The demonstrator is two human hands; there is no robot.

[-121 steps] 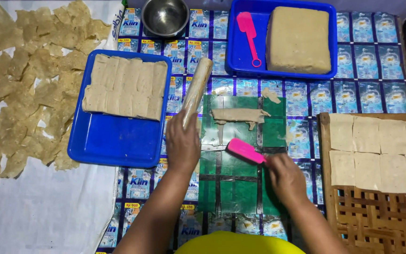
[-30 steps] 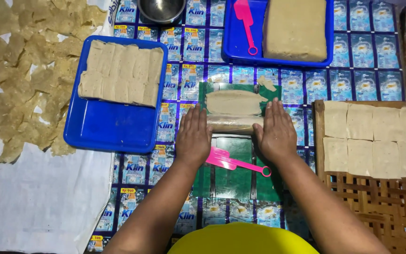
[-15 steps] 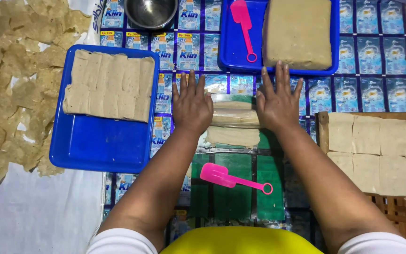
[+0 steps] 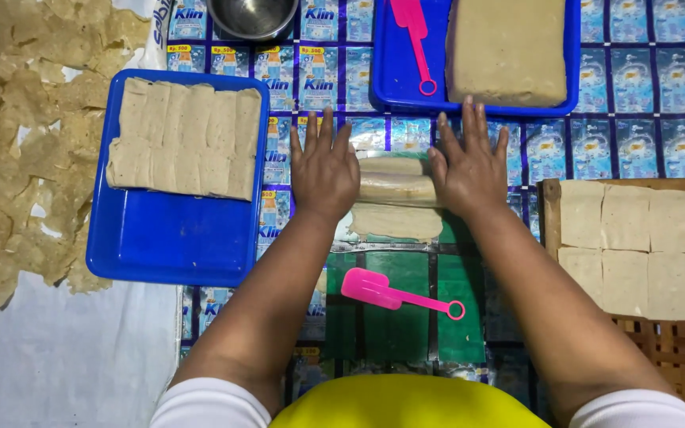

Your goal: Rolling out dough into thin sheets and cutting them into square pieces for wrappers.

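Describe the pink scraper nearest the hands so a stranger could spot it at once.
Start at the green patch of the mat in front of the person, below the two hands. The pink scraper lies there alone, handle pointing right. Its twin lies inside the far blue tray beside the big dough block.

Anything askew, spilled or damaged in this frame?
Nothing damaged or spilled. Both hands, left hand and right hand, press flat on a rolling pin over a dough sheet. The pink scraper lies loose and slanted on the mat. The dried pieces on the left lie in an irregular, overlapping spread.
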